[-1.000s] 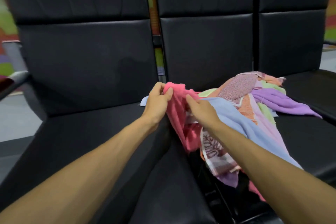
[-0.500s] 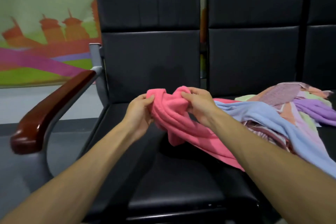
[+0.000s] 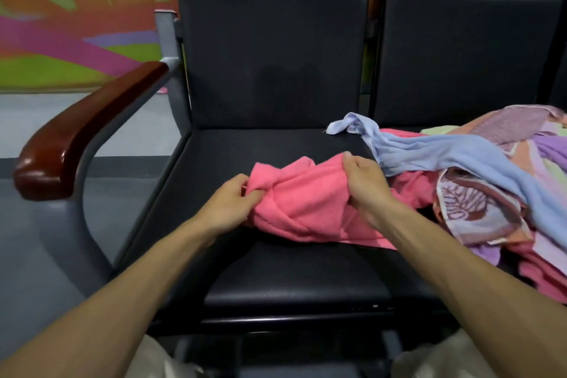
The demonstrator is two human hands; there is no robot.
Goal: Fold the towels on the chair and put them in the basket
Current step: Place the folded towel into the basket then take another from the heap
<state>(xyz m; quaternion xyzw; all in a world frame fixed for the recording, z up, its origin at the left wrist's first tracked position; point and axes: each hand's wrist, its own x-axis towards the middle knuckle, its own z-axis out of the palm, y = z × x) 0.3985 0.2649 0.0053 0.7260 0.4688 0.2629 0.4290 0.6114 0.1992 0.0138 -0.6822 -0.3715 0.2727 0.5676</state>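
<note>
gripping a bunched pink towel [image 3: 306, 205] at both ends, the left hand [image 3: 228, 209] pinches its left end with curled fingers [image 3: 253, 195]. the right hand [image 3: 365, 184] clutches the right side, thumb on top and the other fingers curled into the cloth. the towel sits on the black chair [image 3: 276, 273] seat, its right part trailing into the pile [image 3: 497, 224] on the next seat. a blue towel [image 3: 445, 156] lies over that pile, one end reaching onto the near seat behind the hands. a brown armrest [image 3: 86, 129] stands at the left.
</note>
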